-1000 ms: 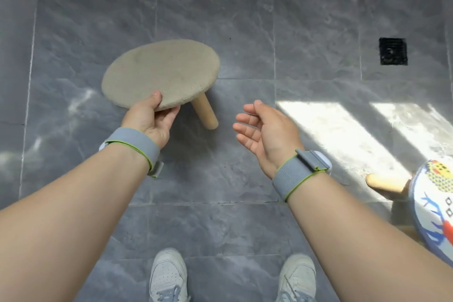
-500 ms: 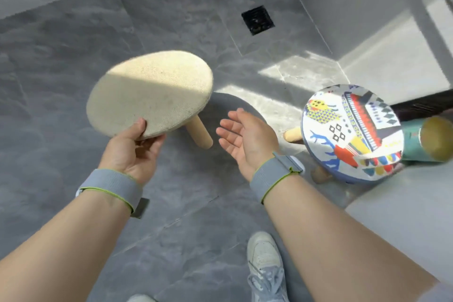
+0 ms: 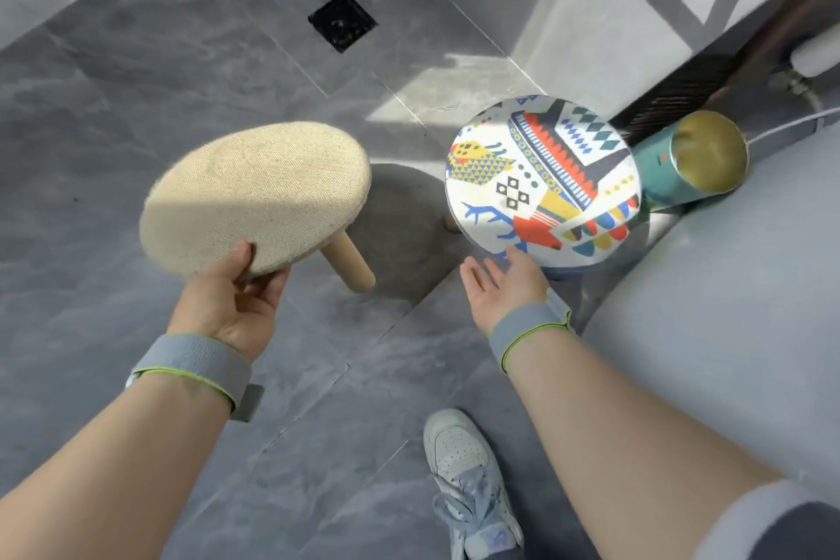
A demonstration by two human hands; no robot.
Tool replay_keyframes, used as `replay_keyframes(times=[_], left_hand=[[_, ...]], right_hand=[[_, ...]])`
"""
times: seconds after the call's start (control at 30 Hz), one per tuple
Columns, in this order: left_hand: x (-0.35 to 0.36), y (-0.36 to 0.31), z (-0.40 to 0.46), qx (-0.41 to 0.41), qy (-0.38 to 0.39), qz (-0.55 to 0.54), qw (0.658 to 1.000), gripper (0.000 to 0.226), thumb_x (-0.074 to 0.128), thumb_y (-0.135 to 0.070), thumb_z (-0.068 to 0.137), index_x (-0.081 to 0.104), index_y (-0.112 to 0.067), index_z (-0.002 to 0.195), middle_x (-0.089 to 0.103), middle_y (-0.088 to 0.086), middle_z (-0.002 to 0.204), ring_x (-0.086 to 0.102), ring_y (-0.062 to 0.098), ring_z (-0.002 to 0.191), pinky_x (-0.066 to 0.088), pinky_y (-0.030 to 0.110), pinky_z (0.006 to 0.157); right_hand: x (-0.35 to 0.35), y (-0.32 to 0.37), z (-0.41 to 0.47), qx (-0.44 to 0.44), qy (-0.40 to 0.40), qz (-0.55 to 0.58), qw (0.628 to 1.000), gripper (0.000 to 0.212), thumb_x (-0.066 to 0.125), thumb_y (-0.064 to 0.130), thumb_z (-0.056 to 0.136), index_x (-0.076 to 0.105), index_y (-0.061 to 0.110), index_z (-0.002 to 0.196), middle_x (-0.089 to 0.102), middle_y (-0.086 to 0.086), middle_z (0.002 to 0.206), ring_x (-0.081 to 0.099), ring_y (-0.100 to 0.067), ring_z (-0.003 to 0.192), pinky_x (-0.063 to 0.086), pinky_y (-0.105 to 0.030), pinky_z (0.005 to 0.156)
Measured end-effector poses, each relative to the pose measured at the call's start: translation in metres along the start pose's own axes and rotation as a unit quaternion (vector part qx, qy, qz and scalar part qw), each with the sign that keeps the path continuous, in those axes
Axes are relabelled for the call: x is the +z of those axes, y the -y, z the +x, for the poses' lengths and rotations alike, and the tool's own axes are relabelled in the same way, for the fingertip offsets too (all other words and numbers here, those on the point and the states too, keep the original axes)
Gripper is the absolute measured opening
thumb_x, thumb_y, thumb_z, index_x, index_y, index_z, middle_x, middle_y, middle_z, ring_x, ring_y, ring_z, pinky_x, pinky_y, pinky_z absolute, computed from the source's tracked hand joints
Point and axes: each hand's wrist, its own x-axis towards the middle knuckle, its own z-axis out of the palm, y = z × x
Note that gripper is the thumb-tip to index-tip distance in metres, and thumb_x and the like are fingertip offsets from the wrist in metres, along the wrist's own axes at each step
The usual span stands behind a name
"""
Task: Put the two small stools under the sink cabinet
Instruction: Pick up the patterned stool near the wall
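Note:
A beige fabric-topped stool [image 3: 259, 196] with a wooden leg hangs tilted above the floor, held at its near rim by my left hand [image 3: 232, 300]. A second stool [image 3: 543, 177] with a colourful patterned seat stands on the floor to the right. My right hand [image 3: 504, 286] is open, palm up, its fingers at the near edge of the patterned seat and partly under it. No sink cabinet is recognisable in this view.
A teal cylinder with a gold end [image 3: 691, 159] lies right behind the patterned stool. A black floor drain [image 3: 343, 20] sits in the grey tile floor. A large pale rounded object [image 3: 736, 309] fills the right side. My shoe [image 3: 468, 468] is below.
The view has swung right and closer. My right hand moved from beside the beige stool to the near edge of the patterned stool. My left hand still holds the beige stool.

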Motion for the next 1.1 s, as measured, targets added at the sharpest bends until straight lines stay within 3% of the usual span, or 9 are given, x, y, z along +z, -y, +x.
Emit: replay_keyframes(times=[0.2,0.4,0.57,0.67,0.77,0.93,1.1], left_hand=[[0.003,0.015,-0.005,-0.009,-0.006,0.005,1.0,0.014,0.058,-0.009,0.094,0.058,-0.016,0.106,0.064,-0.001,0.103,0.066,0.012,0.087,0.057,0.027,0.057],[0.006,0.017,-0.011,-0.007,-0.001,0.006,1.0,0.028,0.058,-0.009,0.094,0.056,-0.014,0.121,0.064,0.0,0.103,0.065,0.013,0.088,0.057,0.026,0.057],[0.005,0.016,-0.015,-0.009,0.007,0.008,1.0,0.033,0.058,-0.009,0.094,0.054,-0.015,0.127,0.064,0.001,0.103,0.065,0.014,0.089,0.059,0.026,0.057],[0.002,0.005,-0.025,-0.01,0.005,0.002,1.0,0.025,0.057,-0.009,0.094,0.056,-0.015,0.119,0.064,0.002,0.103,0.065,0.015,0.089,0.061,0.026,0.058],[0.001,-0.015,-0.042,-0.007,0.01,0.002,1.0,0.019,0.057,-0.009,0.094,0.058,-0.016,0.112,0.064,0.002,0.104,0.065,0.015,0.089,0.06,0.025,0.056],[0.0,-0.074,-0.082,0.04,0.017,-0.008,0.999,0.043,0.058,-0.006,0.093,0.052,-0.009,0.136,0.067,0.004,0.105,0.068,0.016,0.089,0.062,0.031,0.066],[0.0,-0.142,-0.131,0.099,0.046,-0.023,0.994,0.044,0.056,-0.005,0.094,0.052,-0.01,0.137,0.076,-0.002,0.073,0.074,0.011,0.069,0.062,0.032,0.066]], right_hand=[[-0.018,0.024,0.016,-0.027,-0.025,0.01,0.999,0.042,0.059,0.029,0.09,0.052,0.011,0.128,0.057,-0.008,0.129,0.059,-0.023,0.099,0.056,-0.034,0.065],[-0.011,0.035,0.016,-0.03,-0.021,-0.048,0.998,0.049,0.066,0.046,0.084,0.057,0.015,0.121,0.069,-0.002,0.104,0.067,-0.014,0.09,0.056,-0.027,0.07],[0.013,0.032,0.0,-0.074,0.046,-0.011,0.996,0.052,0.067,0.036,0.086,0.052,0.013,0.131,0.068,-0.005,0.106,0.068,-0.015,0.092,0.056,-0.026,0.071],[0.028,0.03,-0.023,-0.089,0.055,0.003,0.995,0.047,0.068,0.028,0.088,0.051,0.011,0.129,0.067,-0.009,0.106,0.068,-0.02,0.097,0.058,-0.029,0.079],[0.041,0.033,-0.05,-0.087,0.058,-0.011,0.994,0.044,0.069,0.022,0.087,0.054,0.009,0.126,0.068,-0.012,0.104,0.069,-0.021,0.096,0.058,-0.031,0.082],[0.061,0.031,-0.111,-0.08,0.073,-0.042,0.993,0.044,0.066,0.02,0.087,0.054,0.01,0.127,0.067,-0.01,0.098,0.068,-0.019,0.086,0.06,-0.027,0.064],[0.088,0.036,-0.183,-0.102,0.105,-0.075,0.986,0.043,0.07,0.02,0.083,0.058,0.013,0.124,0.071,-0.009,0.099,0.073,-0.017,0.07,0.056,-0.024,0.058]])
